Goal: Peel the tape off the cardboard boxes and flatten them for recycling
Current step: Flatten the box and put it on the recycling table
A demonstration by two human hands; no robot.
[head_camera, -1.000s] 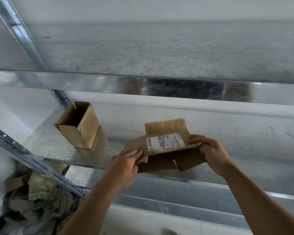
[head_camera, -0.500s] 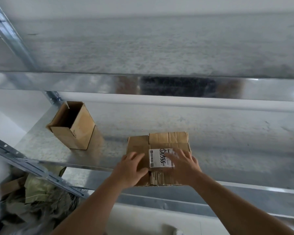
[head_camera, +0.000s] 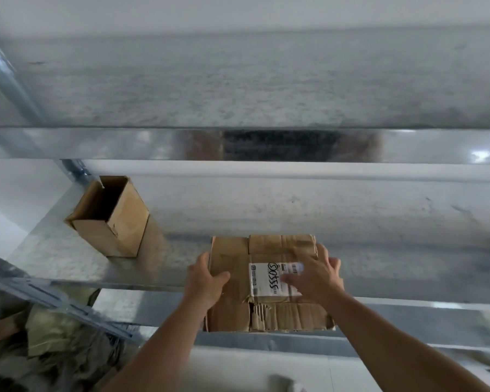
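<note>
Metal shelf (head_camera: 68, 258): flattened box (head_camera: 292, 318) overhangs the front edge. Left hand (head_camera: 207, 281) grips its left side; right hand (head_camera: 314, 275) lies flat on it, fingers spread. Open box (head_camera: 119, 222) stands well left.

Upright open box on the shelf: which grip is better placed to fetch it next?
Left, probably: the left grip, holding the flattened box, is nearer the upright box; the right grip lies spread on the label.

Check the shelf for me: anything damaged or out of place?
The flattened brown cardboard box overhangs the front edge of the grey metal shelf, and its near flap is crumpled. The left hand grips its left side; the right hand spreads over its white label.
</note>
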